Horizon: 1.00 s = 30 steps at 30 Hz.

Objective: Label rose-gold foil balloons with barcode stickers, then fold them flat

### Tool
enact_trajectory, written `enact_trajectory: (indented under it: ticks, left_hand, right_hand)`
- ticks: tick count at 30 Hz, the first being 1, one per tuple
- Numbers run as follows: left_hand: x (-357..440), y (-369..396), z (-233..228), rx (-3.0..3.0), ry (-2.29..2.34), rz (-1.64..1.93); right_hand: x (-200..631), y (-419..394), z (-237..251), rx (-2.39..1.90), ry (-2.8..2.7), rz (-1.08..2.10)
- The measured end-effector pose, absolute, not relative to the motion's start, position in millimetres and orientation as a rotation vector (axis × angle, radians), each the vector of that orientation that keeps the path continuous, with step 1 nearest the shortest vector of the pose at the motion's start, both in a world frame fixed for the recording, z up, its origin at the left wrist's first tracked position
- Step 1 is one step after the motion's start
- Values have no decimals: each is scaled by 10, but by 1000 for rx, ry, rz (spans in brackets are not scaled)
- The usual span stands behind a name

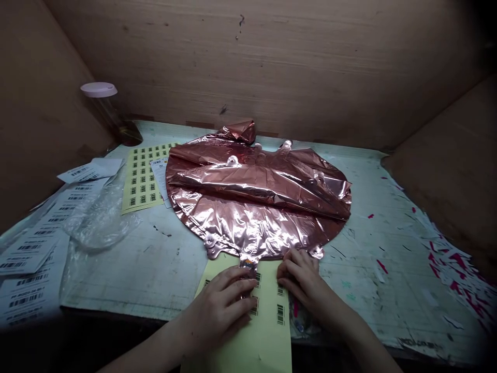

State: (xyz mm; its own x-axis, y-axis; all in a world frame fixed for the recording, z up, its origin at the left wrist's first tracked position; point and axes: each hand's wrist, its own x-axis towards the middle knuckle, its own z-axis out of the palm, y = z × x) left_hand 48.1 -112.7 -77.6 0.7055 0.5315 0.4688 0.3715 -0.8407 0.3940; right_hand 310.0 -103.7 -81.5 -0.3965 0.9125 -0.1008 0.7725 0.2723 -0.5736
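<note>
A flat, crumpled rose-gold foil balloon (256, 197) lies on the worktable, its top half folded down over itself. A yellow sheet of barcode stickers (267, 321) lies at the near edge, partly under the balloon's valve tab (248, 265). My left hand (221, 305) rests palm down on the sheet, fingers spread flat over the stickers just below the tab. My right hand (301, 280) lies beside it, fingertips on the sheet at the balloon's lower edge. Neither hand visibly grips anything.
A second yellow barcode sheet (142, 178) lies at the back left, next to a pink-lidded bottle (112, 111). White label strips (34, 248) and a clear plastic bag (97, 217) cover the left side. Pink paper scraps (446, 259) litter the right. Cardboard walls surround the table (155, 274).
</note>
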Motion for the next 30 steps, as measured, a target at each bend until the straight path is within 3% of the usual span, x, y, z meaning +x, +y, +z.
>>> enact_trajectory:
  ticks: [13,24,30]
  left_hand:
    - [438,-1104,-787,2652,764,853]
    - [569,-1186,-703,2638,607,482]
    - [576,-1230,-806,2595,630,376]
  right_hand:
    - [3076,-1082,-900,-1546,-2236,761]
    - [3036,-1099,-935,-1550,-2241,723]
    - [3166,-1254,-661,-1338,-2165,993]
